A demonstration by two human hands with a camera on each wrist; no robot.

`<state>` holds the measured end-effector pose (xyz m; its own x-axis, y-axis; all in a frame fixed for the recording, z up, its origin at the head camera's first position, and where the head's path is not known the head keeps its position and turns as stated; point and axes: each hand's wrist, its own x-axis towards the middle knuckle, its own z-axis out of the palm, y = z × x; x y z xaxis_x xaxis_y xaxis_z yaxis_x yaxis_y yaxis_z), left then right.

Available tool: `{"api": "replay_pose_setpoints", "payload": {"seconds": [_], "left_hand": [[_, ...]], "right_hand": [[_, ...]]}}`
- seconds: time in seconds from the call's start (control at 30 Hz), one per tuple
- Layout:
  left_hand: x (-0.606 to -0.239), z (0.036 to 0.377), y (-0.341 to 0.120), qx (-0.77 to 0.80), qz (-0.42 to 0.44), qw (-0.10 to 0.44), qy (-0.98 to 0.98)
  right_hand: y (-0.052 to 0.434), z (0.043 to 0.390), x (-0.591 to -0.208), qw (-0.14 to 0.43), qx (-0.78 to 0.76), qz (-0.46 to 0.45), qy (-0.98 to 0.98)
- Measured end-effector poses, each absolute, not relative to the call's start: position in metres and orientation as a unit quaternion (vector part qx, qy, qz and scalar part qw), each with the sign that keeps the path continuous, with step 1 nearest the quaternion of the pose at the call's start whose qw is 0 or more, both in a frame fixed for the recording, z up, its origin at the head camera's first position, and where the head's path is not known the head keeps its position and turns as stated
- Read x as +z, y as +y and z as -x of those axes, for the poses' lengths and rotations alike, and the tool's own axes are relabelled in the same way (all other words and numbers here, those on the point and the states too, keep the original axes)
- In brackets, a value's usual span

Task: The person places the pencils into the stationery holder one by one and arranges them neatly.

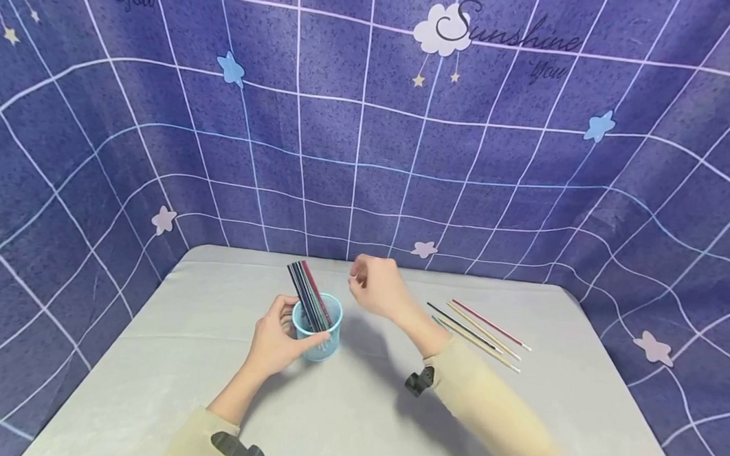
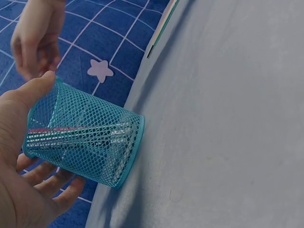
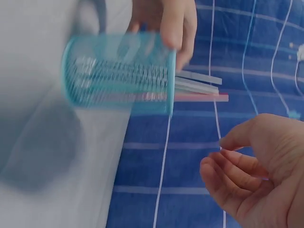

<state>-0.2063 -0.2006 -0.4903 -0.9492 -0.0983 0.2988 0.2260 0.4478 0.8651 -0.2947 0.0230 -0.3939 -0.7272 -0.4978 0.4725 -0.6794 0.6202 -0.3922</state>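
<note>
Left hand (image 1: pixel 275 344) grips the blue mesh cup (image 1: pixel 317 334), thumb on the near rim, fingers round the far wall. Cup stands upright on the grey table (image 1: pixel 342 420), mouth up. Inside: bundle of thin sticks (image 1: pixel 309 296), long axis leaning up and left, tips well above rim. Right hand (image 1: pixel 376 286) hovers just right of the sticks, fingers loosely curled, holding nothing. Loose sticks (image 1: pixel 477 327) lie flat further right, pointing down-right.

A grey table (image 1: pixel 177 383) carries a blue mesh cup (image 1: pixel 317 336) and loose pencils (image 1: pixel 480 328).
</note>
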Motion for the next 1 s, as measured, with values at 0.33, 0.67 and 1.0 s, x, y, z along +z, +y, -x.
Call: {"api": "replay_pose_setpoints", "payload": {"seconds": [0.33, 0.67, 1.0], "left_hand": [[-0.495, 0.21, -0.203, -0.519, 0.038, 0.156, -0.84], [-0.495, 0.211, -0.202, -0.515, 0.038, 0.16, -0.841], [-0.495, 0.21, -0.201, -0.519, 0.034, 0.163, -0.839]], "right_hand": [[0.104, 0.31, -0.407, 0.166, 0.254, -0.284, -0.909], [0.162, 0.314, -0.428, 0.132, 0.241, -0.236, -0.932], [0.191, 0.301, -0.459, 0.09, 0.142, -0.238, -0.957]]}}
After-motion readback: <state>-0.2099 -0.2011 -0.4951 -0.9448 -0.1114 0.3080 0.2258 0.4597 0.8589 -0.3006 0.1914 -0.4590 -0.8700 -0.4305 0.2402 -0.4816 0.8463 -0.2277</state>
